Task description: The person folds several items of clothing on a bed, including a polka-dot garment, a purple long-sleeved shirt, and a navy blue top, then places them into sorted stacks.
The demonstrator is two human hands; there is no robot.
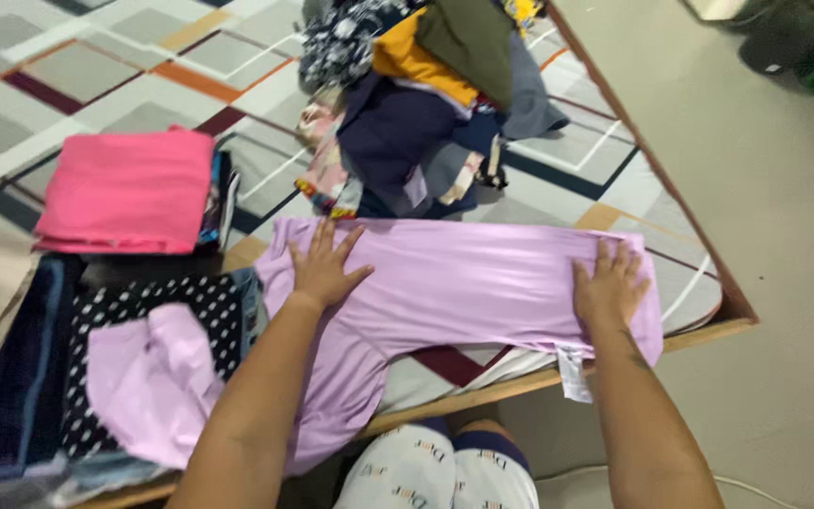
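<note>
Both hands flat, fingers spread, not gripping: left hand on left part of lilac garment, right hand on its right end. Garment lies across near edge of bed. Pink folded stack far left, unsorted clothes pile far centre.

Lighting: soft, even indoor light, moderately bright, slightly cool cast. Source is not in frame. No hard shadows; only faint soft shading under the forearms and along the edge of the lilac garment. No glare or blown highlights; the pink folded cloth reads saturated but not clipped. Sharpness: mediocre overall, compression smear throughout, fabric texture mostly lost. Clothes pile at top is soft and muddy. Top right corner is dark and indistinct. Wide-angle view: the bed edge runs steeply skewed toward the corners.
</note>
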